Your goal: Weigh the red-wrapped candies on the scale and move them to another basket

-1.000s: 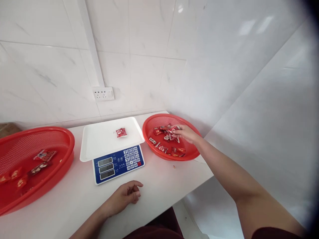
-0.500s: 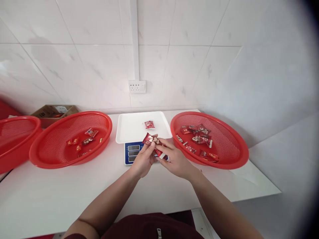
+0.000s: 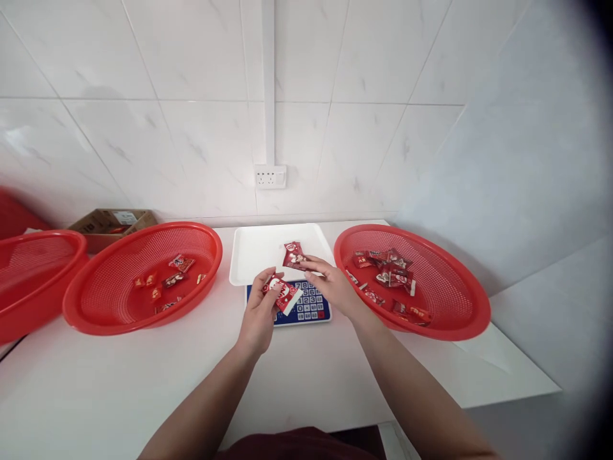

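Observation:
My left hand (image 3: pixel 258 310) is closed on a red and white sweet packet (image 3: pixel 283 296), held just above the blue keypad (image 3: pixel 311 308) of a weighing scale. My right hand (image 3: pixel 331 285) reaches over the scale. Its thumb and fingertips pinch the edge of a red packet (image 3: pixel 293 255) that lies on the scale's white tray (image 3: pixel 256 252). To the right stands a red mesh basket (image 3: pixel 433 332) with several red packets (image 3: pixel 387 275) in it. Another red basket (image 3: pixel 143 322) on the left holds several packets (image 3: pixel 167 278).
A third red basket (image 3: pixel 43 310) sits at the far left edge, and an open cardboard box (image 3: pixel 111 220) stands behind the baskets. A wall socket (image 3: pixel 271 176) is above the scale. The white counter ends at the right, past the right basket.
My right hand left the right basket with packets and met my left hand over the scale. Now the hands are apart: left keeps one packet, right reaches onto the tray. The view swung left.

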`<state>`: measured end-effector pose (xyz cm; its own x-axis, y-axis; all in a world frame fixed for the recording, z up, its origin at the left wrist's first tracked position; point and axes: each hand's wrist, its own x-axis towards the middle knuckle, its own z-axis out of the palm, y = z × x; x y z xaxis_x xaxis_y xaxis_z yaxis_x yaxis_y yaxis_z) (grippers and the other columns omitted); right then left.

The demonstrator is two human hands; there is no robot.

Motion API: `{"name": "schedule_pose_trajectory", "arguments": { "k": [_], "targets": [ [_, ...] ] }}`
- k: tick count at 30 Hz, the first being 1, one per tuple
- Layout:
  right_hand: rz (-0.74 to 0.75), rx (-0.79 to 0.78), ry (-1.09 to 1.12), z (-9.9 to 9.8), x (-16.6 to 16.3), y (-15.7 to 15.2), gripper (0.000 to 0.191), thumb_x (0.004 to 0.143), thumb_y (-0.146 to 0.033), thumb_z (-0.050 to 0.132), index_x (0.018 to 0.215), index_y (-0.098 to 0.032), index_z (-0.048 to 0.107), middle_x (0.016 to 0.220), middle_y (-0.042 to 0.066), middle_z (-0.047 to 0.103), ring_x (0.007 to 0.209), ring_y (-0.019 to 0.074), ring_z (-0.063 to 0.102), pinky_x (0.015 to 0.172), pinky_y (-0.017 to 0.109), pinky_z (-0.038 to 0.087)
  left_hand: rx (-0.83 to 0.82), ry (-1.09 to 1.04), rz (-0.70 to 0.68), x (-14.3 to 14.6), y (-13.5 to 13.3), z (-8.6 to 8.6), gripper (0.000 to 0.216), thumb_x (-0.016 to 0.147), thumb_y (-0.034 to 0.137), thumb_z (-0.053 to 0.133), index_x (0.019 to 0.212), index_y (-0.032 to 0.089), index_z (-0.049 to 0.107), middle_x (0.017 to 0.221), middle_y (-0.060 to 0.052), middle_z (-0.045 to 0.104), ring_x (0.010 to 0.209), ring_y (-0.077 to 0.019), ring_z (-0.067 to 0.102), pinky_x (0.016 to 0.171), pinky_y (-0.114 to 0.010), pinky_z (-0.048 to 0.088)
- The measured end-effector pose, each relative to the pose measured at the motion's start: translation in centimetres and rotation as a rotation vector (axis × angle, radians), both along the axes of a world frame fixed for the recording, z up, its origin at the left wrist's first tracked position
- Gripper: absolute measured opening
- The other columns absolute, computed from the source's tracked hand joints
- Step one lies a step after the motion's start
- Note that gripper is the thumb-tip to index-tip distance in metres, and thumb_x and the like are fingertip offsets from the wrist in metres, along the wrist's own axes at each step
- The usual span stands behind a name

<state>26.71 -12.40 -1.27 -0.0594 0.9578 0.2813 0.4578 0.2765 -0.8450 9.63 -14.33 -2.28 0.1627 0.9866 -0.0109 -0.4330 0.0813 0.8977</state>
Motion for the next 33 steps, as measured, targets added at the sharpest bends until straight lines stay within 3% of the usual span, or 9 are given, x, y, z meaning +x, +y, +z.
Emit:
{"name": "schedule_pose_trajectory", "arguments": {
  "k": [3,5,9,14,17,20,23,28,33],
  "targets": [
    [-0.074,0.08,-0.122,-0.1,-0.4,0.1,0.039,0.08,-0.038,0.057,0.119,-0.03,0.057,0.143,0.002,0.036,0.133,0.0255,0.028,0.108,0.048,0.024,0.057,0.097,0.075,-0.7,0.1,0.3,0.051,0.08,0.034,0.06,0.126,0.031,0.037,0.122,-0.004,0.051,0.092,-0.0142,0.059,0.076,-0.026,0.049],
    [-0.076,0.083,-0.047,0.0,-0.8,-0.7,0.038,0.082,-0.04,0.054,0.119,-0.03,0.056,0.139,0.004,0.042,0.129,0.0251,0.034,0.106,0.047,0.029,0.088,0.14,0.084,-0.7,0.0,0.2,0.055,0.079,0.033,0.061,0.127,0.03,0.036,0.116,-0.005,0.054,0.095,-0.0164,0.059,0.08,-0.029,0.049],
    [0.141,-0.2,0.311,-0.3,-1.7,-2.9,0.036,0.082,-0.047,0.053,0.109,-0.024,0.06,0.1,0.006,0.066,0.09,0.0209,0.062,0.078,0.037,0.053,0.167,0.147,0.024,0.1,-0.5,0.0,0.05,0.076,0.03,0.065,0.121,0.027,0.043,0.121,-0.005,0.054,0.106,-0.0205,0.055,0.088,-0.032,0.045],
    [0.032,-0.251,0.584,-1.2,-1.4,-4.2,0.03,0.072,-0.048,0.063,0.084,-0.021,0.062,0.07,0.0,0.063,0.059,0.0131,0.057,0.052,0.025,0.048,0.263,0.164,-0.101,1.5,-1.1,0.2,0.048,0.076,0.028,0.065,0.12,0.025,0.044,0.128,-0.006,0.05,0.114,-0.0211,0.049,0.091,-0.031,0.043],
    [-0.047,-0.197,0.562,-1.0,-0.5,-4.6,0.027,0.07,-0.047,0.066,0.074,-0.02,0.06,0.058,-0.003,0.058,0.05,0.0109,0.052,0.047,0.023,0.043,0.299,0.187,-0.169,1.7,-0.9,0.6,0.047,0.08,0.033,0.061,0.122,0.023,0.044,0.121,-0.007,0.054,0.114,-0.0215,0.048,0.091,-0.031,0.042],
    [-0.077,-0.148,0.478,-0.4,0.0,-5.1,0.026,0.07,-0.045,0.067,0.072,-0.02,0.06,0.055,-0.004,0.056,0.048,0.0104,0.05,0.046,0.022,0.04,0.298,0.268,-0.226,1.5,-0.5,1.1,0.035,0.084,0.04,0.054,0.11,0.017,0.055,0.099,-0.006,0.064,0.092,-0.0185,0.058,0.081,-0.029,0.045],
    [-0.075,-0.131,0.457,0.1,0.0,-5.7,0.028,0.071,-0.047,0.065,0.077,-0.02,0.06,0.058,-0.003,0.057,0.05,0.0107,0.051,0.048,0.023,0.043,0.282,0.309,-0.246,1.3,-0.4,1.3,0.028,0.084,0.04,0.054,0.094,0.015,0.062,0.078,-0.002,0.063,0.07,-0.0135,0.055,0.068,-0.025,0.045],
    [0.063,-0.224,0.469,0.5,-0.2,-6.4,0.036,0.076,-0.053,0.057,0.088,-0.019,0.058,0.073,0.002,0.061,0.063,0.0152,0.058,0.049,0.025,0.048,0.253,0.185,-0.256,1.5,-0.7,1.4,0.023,0.083,0.037,0.056,0.089,0.015,0.06,0.072,0.0,0.06,0.065,-0.0115,0.052,0.063,-0.023,0.043],
    [0.022,-0.169,0.25,0.4,0.6,-7.3,0.032,0.082,-0.049,0.051,0.077,-0.018,0.057,0.065,0.0,0.058,0.056,0.0128,0.051,0.049,0.025,0.044,0.223,0.187,-0.322,1.7,-0.9,1.3,0.022,0.081,0.037,0.059,0.08,0.015,0.056,0.071,0.001,0.057,0.065,-0.0105,0.051,0.063,-0.023,0.042]
  ]
}}
